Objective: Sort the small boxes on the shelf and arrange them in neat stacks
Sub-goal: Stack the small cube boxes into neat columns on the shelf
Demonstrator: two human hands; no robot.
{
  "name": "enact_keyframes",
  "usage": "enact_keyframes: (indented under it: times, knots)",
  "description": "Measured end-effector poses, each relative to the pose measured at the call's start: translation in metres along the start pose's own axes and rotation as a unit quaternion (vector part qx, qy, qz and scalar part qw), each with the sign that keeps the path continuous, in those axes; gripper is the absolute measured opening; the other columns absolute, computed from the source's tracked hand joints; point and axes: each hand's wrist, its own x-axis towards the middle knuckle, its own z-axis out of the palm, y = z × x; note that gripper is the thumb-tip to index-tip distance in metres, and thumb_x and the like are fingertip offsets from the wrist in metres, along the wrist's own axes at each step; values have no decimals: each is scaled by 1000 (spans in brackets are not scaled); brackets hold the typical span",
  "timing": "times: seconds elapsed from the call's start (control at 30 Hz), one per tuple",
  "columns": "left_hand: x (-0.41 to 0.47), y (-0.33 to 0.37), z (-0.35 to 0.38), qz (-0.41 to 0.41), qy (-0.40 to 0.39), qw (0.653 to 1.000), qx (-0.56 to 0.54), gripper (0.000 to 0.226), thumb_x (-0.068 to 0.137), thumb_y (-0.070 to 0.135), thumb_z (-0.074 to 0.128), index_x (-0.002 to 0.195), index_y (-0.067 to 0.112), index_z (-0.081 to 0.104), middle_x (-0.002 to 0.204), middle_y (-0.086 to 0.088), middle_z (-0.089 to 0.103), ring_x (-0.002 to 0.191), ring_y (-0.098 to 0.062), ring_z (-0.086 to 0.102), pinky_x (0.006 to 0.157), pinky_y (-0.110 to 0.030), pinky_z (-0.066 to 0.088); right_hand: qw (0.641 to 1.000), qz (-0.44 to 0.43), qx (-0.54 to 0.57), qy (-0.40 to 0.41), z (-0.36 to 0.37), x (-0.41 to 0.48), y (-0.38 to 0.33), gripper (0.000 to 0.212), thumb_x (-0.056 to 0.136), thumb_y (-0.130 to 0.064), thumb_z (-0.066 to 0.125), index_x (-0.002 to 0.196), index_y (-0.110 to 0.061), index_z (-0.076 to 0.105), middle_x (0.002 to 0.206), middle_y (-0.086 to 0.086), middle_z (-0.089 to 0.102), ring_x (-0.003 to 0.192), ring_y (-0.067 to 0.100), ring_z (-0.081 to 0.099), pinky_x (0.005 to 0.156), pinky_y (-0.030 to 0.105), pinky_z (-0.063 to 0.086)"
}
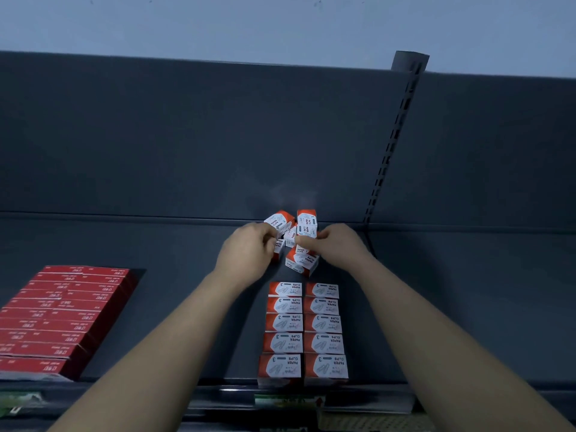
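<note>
left grip (249, 249) pinches a tilted box (280, 219), right grip (336, 241) an upright box (307, 222).

In front of me is a dark grey metal shelf (140, 244). Its flat back panel (187, 135) rises at the far side. A slotted upright (396, 135) divides the panel at right. Above it is a pale blue-grey wall (249, 23). Lighting is dim.
</note>
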Motion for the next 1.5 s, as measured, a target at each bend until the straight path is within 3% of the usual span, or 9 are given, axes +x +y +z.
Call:
enact_keyframes:
  times: [0.1, 0.27, 0.37, 0.57, 0.83, 1.07, 1.23, 1.4, 1.5]
  knots:
    - [3, -1, 1, 10, -3, 1000, 6, 19, 92, 22, 53, 104, 25, 67, 91, 7, 70, 86, -13, 65, 74, -33, 53, 1000, 13, -27, -1, 8, 11, -6, 51, 62, -66, 68, 81, -19, 69, 78, -5, 68, 71, 12, 64, 56, 27, 43]
    - [12, 2, 3, 69, -30, 997, 12, 21, 90, 22, 59, 109, 22, 68, 101, 5, 68, 98, -16, 58, 80, -27, 45, 1000, 16, -8, 6, -8, 10, 6, 33, 68, -40, 71, 69, -8, 64, 64, 0, 62, 54, 13, 53, 49, 29, 39]
    - [21, 7, 14, 101, -86, 990, 44, 28, 90, 34, 61, 116, 26, 64, 114, 10, 64, 111, -17, 45, 95, -30, 39, 993, 24, 112, 2, -25, 3, 24, 21, 77, -25, 72, 92, -11, 69, 82, 1, 70, 74, 15, 67, 67, 35, 58]
    - [32, 20, 29, 123, -185, 961, 164, 44, 88, 48, 57, 129, 32, 53, 128, 4, 58, 118, -23, 39, 99, -39, 33, 979, -3, 202, -24, -43, -17, 49, 36, 73, -21, 79, 106, -27, 64, 95, -2, 69, 86, 17, 67, 73, 29, 57]
    - [28, 30, 21, 148, -240, 944, 170, 29, 82, 54, 62, 101, 33, 60, 98, 10, 61, 103, -16, 45, 95, -34, 27, 974, -19, 221, -54, -40, -19, 70, 47, 77, 4, 70, 110, -29, 63, 106, 0, 67, 95, 14, 65, 72, 24, 56]
    - [19, 27, 17, 118, -285, 948, 75, 28, 79, 42, 71, 87, 29, 47, 83, 10, 59, 83, -15, 54, 87, -34, 38, 974, -23, 219, -63, -38, -25, 74, 46, 81, 2, 67, 113, -30, 62, 106, -2, 66, 96, 14, 65, 79, 26, 56]
    - [6, 20, 6, 67, -255, 964, -33, 47, 92, 25, 58, 133, 39, 40, 113, 6, 53, 96, -14, 55, 84, -32, 49, 966, -29, 251, -59, -35, -31, 70, 37, 84, -8, 68, 118, -20, 63, 104, -3, 67, 90, 10, 67, 78, 26, 57]
    - [-11, 7, 2, -11, -157, 969, -192, 19, 86, 15, 65, 96, 29, 57, 102, 14, 63, 87, -12, 63, 75, -31, 55, 968, -29, 242, -61, -26, -35, 64, 40, 86, 0, 63, 124, -12, 58, 103, -2, 65, 87, 5, 63, 73, 13, 52]
    - [-21, 7, 2, -49, -141, 955, -254, 30, 88, 12, 63, 106, 33, 52, 99, 12, 60, 80, -9, 65, 59, -21, 53, 970, -43, 228, -70, -21, -38, 57, 34, 85, -1, 65, 115, -15, 61, 96, -9, 66, 85, 1, 62, 67, 7, 48]
